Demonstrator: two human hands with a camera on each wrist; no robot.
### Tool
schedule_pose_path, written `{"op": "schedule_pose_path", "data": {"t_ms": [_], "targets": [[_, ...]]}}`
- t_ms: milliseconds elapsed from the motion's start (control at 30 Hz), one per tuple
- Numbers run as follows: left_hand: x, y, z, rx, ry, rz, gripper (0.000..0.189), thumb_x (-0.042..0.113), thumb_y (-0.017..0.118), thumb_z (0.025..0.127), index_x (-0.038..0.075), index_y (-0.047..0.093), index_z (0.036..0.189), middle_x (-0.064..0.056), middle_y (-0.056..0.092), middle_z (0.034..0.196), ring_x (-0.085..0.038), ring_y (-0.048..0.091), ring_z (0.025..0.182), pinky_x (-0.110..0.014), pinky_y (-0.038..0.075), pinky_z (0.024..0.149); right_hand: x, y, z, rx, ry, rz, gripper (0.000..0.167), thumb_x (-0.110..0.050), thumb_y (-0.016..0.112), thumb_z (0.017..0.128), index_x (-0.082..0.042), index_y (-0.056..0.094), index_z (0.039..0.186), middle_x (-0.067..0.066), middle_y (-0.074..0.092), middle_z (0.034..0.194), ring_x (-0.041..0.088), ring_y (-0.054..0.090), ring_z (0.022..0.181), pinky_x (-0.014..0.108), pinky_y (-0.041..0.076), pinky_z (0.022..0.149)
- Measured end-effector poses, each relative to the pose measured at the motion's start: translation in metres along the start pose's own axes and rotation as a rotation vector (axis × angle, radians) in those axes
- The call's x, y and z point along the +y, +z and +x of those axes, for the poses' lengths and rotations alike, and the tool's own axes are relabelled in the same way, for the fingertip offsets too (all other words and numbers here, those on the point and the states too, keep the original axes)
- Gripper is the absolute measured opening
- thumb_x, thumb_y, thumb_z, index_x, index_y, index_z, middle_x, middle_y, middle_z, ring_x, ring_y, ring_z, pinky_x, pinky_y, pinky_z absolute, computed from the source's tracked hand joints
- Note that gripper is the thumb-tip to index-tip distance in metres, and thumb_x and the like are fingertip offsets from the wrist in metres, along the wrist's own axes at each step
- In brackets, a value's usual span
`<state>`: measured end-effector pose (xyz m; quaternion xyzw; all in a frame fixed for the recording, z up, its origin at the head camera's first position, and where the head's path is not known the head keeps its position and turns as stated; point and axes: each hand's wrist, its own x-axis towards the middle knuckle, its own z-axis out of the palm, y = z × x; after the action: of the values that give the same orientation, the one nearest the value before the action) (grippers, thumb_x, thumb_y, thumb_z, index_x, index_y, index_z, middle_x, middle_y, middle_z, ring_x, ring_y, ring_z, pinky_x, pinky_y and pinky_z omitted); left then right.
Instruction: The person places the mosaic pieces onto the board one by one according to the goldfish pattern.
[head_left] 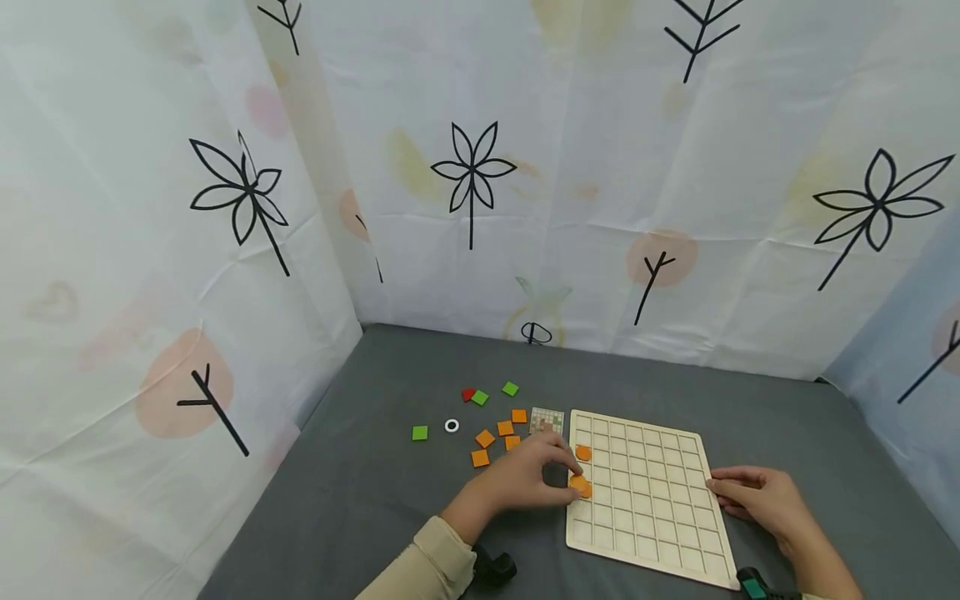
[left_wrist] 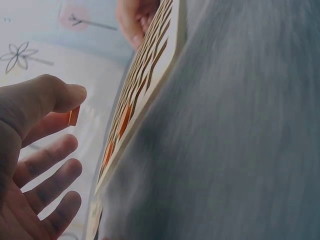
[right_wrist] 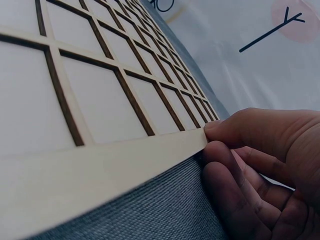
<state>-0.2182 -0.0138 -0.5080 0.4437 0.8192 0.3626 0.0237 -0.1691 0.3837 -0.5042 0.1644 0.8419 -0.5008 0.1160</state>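
Observation:
A thin orange tile (left_wrist: 74, 116) is pinched between the thumb and index finger of my left hand (head_left: 528, 475), over the left edge of a pale wooden grid board (head_left: 652, 500). The other fingers of that hand are spread apart in the left wrist view. Two orange pieces sit in the board's left column, one an upper piece (head_left: 583, 452) and one partly overlapped by the hand in the head view. My right hand (head_left: 765, 500) grips the board's right edge, thumb on top and fingers curled beneath in the right wrist view.
Left of the board lie several orange squares (head_left: 480, 458), green squares (head_left: 420, 433), a red piece (head_left: 468, 394) and a white ring (head_left: 452, 426). A small patterned card (head_left: 547, 419) lies by the board's upper left corner. Printed curtains (head_left: 570, 208) stand around the grey tabletop (head_left: 360, 500).

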Motion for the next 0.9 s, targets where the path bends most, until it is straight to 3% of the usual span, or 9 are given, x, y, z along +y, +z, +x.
{"op": "schedule_pose_path", "data": {"t_ms": [167,233,333,567,900], "targets": [[0.012,0.012,0.011,-0.031,0.025,0.015,0.020,0.028,0.080,0.097,0.020,0.081,0.115,0.006,0.065,0.117,-0.011,0.060,0.106,-0.021,0.049,0.101,-0.001,-0.001,0.000,-0.003,-0.017,0.001,0.047,-0.027,0.078,0.098,0.009,0.071,0.128,-0.005,0.076,0.100,0.009,0.073,0.082,0.027,0.063,0.075],[0.016,0.017,0.013,-0.038,0.028,0.023,0.020,0.029,0.080,0.096,0.020,0.081,0.115,0.007,0.066,0.118,-0.008,0.058,0.106,-0.014,0.046,0.091,0.000,0.000,0.000,-0.005,-0.020,0.006,0.045,-0.025,0.078,0.098,0.009,0.072,0.127,-0.006,0.077,0.099,0.009,0.074,0.081,0.027,0.063,0.075],[0.018,0.024,0.016,-0.051,0.028,0.045,0.021,0.031,0.081,0.096,0.021,0.082,0.114,0.008,0.066,0.118,-0.002,0.054,0.106,-0.012,0.043,0.090,0.001,0.001,-0.001,-0.006,-0.018,0.015,0.043,-0.023,0.079,0.098,0.009,0.073,0.125,-0.006,0.077,0.098,0.009,0.074,0.080,0.027,0.064,0.075],[0.018,0.033,0.017,-0.101,0.002,0.106,0.021,0.033,0.081,0.095,0.023,0.083,0.114,0.007,0.065,0.122,-0.002,0.053,0.108,-0.015,0.042,0.092,0.003,0.002,-0.002,-0.004,-0.006,0.021,0.043,-0.024,0.080,0.097,0.008,0.073,0.125,-0.006,0.077,0.096,0.010,0.074,0.080,0.027,0.063,0.074],[0.015,0.034,0.017,-0.112,-0.032,0.128,0.021,0.036,0.081,0.095,0.025,0.084,0.114,0.005,0.065,0.127,-0.004,0.049,0.107,-0.018,0.041,0.091,0.002,-0.001,0.001,0.003,-0.005,0.026,0.045,-0.023,0.080,0.096,0.010,0.072,0.126,-0.005,0.077,0.096,0.010,0.074,0.080,0.028,0.064,0.074]]}}
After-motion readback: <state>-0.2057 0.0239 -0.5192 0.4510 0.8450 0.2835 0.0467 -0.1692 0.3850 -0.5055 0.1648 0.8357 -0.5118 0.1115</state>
